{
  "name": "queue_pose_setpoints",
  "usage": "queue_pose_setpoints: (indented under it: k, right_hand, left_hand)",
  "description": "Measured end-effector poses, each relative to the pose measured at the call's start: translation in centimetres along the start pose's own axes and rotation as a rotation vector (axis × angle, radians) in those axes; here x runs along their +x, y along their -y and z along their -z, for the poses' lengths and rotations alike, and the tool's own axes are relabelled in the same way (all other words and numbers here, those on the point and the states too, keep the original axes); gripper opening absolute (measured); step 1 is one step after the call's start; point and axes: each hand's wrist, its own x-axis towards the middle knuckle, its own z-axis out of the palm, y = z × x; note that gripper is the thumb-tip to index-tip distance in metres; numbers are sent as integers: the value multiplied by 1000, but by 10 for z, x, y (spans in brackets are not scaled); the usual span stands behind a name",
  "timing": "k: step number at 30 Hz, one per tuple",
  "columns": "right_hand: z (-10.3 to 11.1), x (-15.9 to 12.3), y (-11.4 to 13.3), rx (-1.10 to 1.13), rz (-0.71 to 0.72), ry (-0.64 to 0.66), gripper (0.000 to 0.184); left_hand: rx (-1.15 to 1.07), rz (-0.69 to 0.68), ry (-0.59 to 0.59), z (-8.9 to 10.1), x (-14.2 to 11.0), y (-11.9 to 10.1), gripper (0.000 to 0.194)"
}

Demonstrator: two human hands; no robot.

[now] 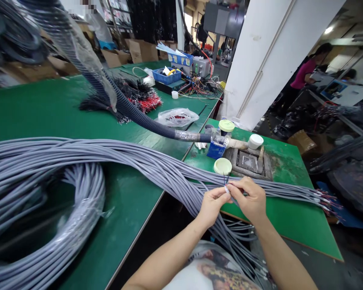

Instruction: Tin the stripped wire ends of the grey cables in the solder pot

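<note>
Both hands meet over the near edge of the smaller green table, fingertips together at the end of a grey cable [235, 201]. My left hand [212, 204] pinches the cable end, where a small whitish piece shows between the fingers. My right hand [248, 198] is closed on the same cable, thumb and forefinger near its tip. Thin dark wires stick up from the end, above the fingertips. Just behind the hands runs a long bundle of grey cables [157, 161]; its stripped ends with reddish wires [328, 199] lie at the right.
A solder pot [248, 161] sits behind the hands, beside a pale green lid [222, 166], a white-capped jar [255, 141] and a blue box [216, 150]. A ribbed hose [145, 121] crosses above the large green table [133, 225]. A white pillar [260, 52] rises behind; another person [305, 74] is far right.
</note>
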Motion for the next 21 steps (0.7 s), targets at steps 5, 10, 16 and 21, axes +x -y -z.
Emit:
queue_pose_setpoints:
  k: [5, 10, 16, 21]
  right_hand:
    - [11, 3, 6, -56, 213, 6, 12]
    - [33, 11, 8, -34, 360, 83, 29]
    - [39, 6, 0, -93, 594, 269, 38]
    - [23, -6, -12, -228, 740, 357, 37]
  left_hand:
    - [-188, 50, 75, 6, 0, 1, 32]
    - [-383, 138, 140, 11, -2, -5, 30]
    - [-534, 200, 152, 18, -1, -7, 27]
    - [-571, 225, 178, 16, 1, -12, 25]
